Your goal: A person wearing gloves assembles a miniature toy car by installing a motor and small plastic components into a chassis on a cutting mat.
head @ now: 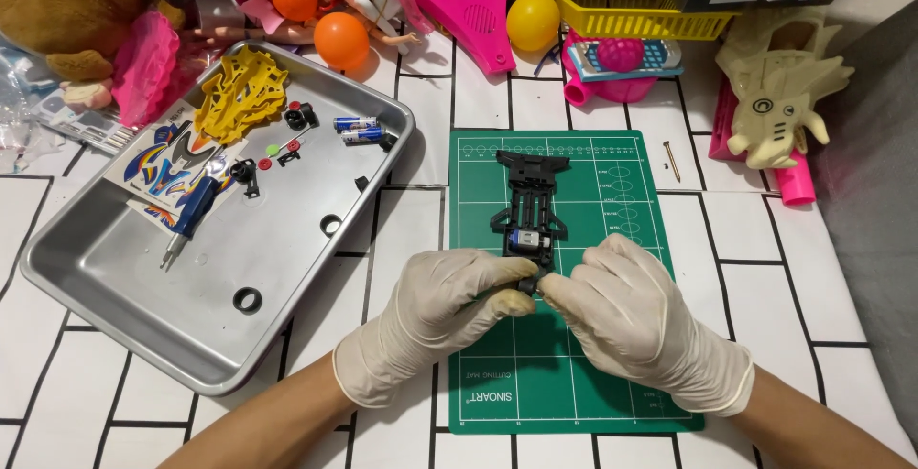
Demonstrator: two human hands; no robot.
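A black toy car chassis (529, 203) with a small blue-and-silver motor lies on a green cutting mat (612, 335). Both hands wear pale latex gloves. My left hand (445, 311) pinches the near end of the chassis from the left. My right hand (636, 311) meets it from the right, fingertips on a small black part at that same end. What exactly the fingers hold is partly hidden.
A metal tray (124, 273) on the left holds a yellow car body (244, 91), a sticker sheet, a blue screwdriver (191, 216), two batteries (360, 129), black tyres and small parts. Toys, orange balls and a yellow basket crowd the back. A screw (672, 159) lies right of the mat.
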